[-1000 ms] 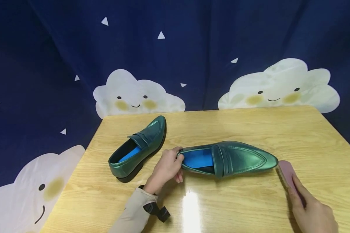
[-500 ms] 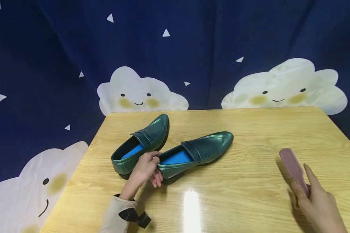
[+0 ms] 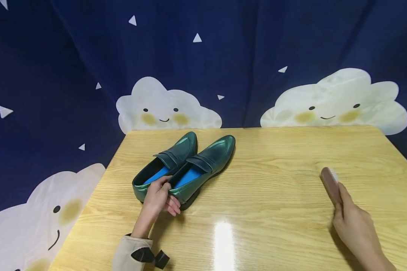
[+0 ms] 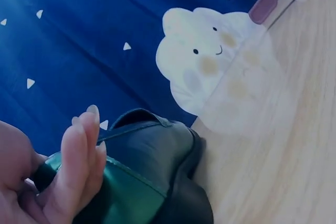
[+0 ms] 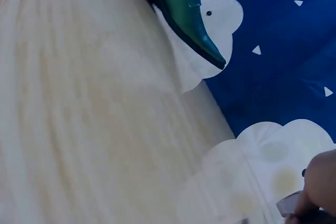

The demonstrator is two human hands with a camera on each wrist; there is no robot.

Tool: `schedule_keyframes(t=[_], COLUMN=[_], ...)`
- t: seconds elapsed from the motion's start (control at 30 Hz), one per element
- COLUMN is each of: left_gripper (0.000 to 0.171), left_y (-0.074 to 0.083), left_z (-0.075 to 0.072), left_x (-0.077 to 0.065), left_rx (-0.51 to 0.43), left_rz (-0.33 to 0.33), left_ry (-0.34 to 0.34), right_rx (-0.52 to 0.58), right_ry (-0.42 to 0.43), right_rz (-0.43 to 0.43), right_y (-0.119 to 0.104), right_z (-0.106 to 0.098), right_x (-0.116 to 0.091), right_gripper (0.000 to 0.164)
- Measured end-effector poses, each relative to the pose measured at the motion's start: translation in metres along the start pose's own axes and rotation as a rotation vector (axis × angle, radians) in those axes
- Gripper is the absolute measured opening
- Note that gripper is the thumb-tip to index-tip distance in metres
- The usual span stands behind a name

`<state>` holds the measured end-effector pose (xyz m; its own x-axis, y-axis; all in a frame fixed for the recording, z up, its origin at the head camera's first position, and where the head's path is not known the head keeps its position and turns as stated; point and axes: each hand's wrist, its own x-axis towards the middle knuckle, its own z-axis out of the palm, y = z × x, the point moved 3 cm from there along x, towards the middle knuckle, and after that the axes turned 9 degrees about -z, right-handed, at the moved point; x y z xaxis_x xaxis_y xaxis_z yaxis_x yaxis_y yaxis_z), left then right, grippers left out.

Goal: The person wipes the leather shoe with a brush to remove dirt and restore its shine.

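Observation:
Two green loafers with blue insoles stand side by side at the left of the table, toes pointing away. My left hand point(image 3: 158, 197) pinches the heel rim of the right-hand loafer point(image 3: 208, 162); in the left wrist view that loafer's heel point(image 4: 134, 192) shows beside my fingers. The other loafer point(image 3: 176, 152) is just left of it, its heel partly hidden by my hand. Over the right side of the table, my right hand point(image 3: 356, 224) grips a mauve-handled brush point(image 3: 330, 184), whose pale bristles face right. The right wrist view catches only part of this brush point(image 5: 289, 203).
The wooden table point(image 3: 274, 218) ends at the back against a dark blue curtain point(image 3: 237, 56) printed with white clouds and triangles. A black strap device point(image 3: 150, 256) sits at my left cuff. A bright reflection lies on the table's front middle.
My left hand has carried the held loafer leftward, turned its toe away from me and brought it alongside the other one. My right hand has turned the brush over, bristles now rightward.

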<state>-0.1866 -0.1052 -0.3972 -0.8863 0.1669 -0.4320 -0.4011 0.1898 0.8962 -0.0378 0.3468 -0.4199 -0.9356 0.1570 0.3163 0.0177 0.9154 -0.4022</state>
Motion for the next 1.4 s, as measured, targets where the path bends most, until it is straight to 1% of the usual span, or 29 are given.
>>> schedule_keyframes(t=[0.1,0.3,0.43,0.53,0.63,0.77,0.87,0.97,1.13,1.23,1.4], left_gripper=[0.049,0.049,0.048,0.048,0.048,0.05,0.051,0.051,0.051,0.051,0.052], left_y=[0.003,0.006,0.007,0.006,0.005,0.005,0.005,0.006,0.005,0.004,0.004], left_z=[0.0,0.001,0.001,-0.001,-0.001,-0.001,-0.002,-0.003,-0.004,-0.004,-0.004], left_x=[0.0,-0.003,-0.006,-0.007,-0.007,-0.007,-0.007,-0.008,-0.007,-0.007,-0.007], left_rx=[0.015,0.032,0.032,0.029,0.021,0.019,0.041,0.066,0.092,0.1,0.116], left_rz=[-0.006,-0.024,-0.019,-0.018,-0.02,-0.016,-0.015,-0.028,-0.038,-0.036,-0.042], left_ry=[-0.013,-0.047,-0.044,-0.032,-0.031,-0.053,-0.066,-0.069,-0.074,-0.072,-0.074], right_rx=[-0.025,-0.062,-0.081,-0.093,-0.11,-0.127,-0.128,-0.126,-0.134,-0.143,-0.181], right_ry=[0.033,0.059,0.097,0.106,0.073,-0.012,-0.06,-0.103,-0.16,-0.179,-0.178], right_rz=[-0.031,-0.054,-0.084,-0.091,-0.072,-0.013,0.029,0.066,0.105,0.09,0.014], right_y=[0.0,-0.001,-0.005,-0.007,-0.006,-0.002,0.001,0.004,0.013,0.02,0.03], right_z=[0.004,0.007,0.005,0.005,0.006,0.007,0.009,0.012,0.014,0.013,0.011], right_x=[0.001,0.001,0.002,0.002,0.002,0.0,0.001,0.003,0.008,0.011,0.014], right_gripper=[0.068,0.07,0.069,0.066,0.061,0.059,0.061,0.059,0.055,0.056,0.062])
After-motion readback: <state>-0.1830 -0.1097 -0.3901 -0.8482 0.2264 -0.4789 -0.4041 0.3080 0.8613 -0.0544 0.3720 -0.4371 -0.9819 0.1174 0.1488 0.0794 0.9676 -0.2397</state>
